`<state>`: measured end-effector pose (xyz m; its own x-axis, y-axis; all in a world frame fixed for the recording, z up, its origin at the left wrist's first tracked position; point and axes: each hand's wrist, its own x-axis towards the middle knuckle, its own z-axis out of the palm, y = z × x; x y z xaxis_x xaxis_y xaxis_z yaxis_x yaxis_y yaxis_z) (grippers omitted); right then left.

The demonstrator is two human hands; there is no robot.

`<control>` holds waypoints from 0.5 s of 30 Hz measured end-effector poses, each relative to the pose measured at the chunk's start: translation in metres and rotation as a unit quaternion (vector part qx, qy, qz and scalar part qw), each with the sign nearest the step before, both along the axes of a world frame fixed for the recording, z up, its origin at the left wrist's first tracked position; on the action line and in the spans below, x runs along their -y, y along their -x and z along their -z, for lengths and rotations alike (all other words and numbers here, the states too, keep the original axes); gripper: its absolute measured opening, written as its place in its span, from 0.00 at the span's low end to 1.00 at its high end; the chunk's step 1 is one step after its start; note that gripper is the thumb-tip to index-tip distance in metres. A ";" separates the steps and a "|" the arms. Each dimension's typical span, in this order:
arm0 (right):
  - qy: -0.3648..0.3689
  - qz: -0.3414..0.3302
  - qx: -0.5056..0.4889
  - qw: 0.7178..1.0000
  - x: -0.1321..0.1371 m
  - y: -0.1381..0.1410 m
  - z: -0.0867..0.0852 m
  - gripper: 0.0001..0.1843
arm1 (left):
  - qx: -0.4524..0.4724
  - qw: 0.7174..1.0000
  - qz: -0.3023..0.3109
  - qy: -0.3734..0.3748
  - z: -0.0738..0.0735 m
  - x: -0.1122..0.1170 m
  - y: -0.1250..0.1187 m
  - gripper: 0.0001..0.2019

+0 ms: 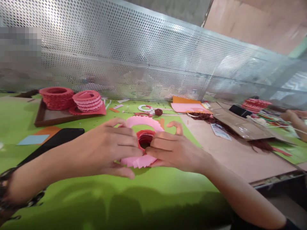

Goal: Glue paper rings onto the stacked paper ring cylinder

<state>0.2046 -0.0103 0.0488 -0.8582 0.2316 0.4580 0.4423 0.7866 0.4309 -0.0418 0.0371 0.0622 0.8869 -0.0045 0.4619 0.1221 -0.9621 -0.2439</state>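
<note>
A pink paper ring (144, 120) of overlapping pleated pieces, with a red inner ring (145, 133), lies on the green table in front of me. My left hand (117, 143) rests over its left side, fingertips at the inner edge and thumb held out below. From the other side my right hand (170, 147) grips it, fingertips at the red opening and index finger raised. Both sets of fingers meet near the front of the opening and hide part of the ring.
At the left, a brown tray (38, 118) bears stacked red rings (57, 95) and pink-red rings (88, 101). A black phone-like object (72, 132) lies by my left forearm. Behind are a brown yarn ball (158, 112) and a perforated metal screen (134, 48). Another person's hand (294, 116) is far right.
</note>
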 end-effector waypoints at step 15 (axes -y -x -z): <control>-0.034 0.040 0.000 0.999 0.009 0.004 -0.003 0.16 | 0.020 0.995 0.006 -0.096 -0.003 0.005 0.003 0.20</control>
<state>0.2006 -0.0190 0.0519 -0.8384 0.2675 0.4748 0.5022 0.7177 0.4824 -0.0452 0.0320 0.0652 0.8672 -0.1062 0.4865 0.1242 -0.9000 -0.4179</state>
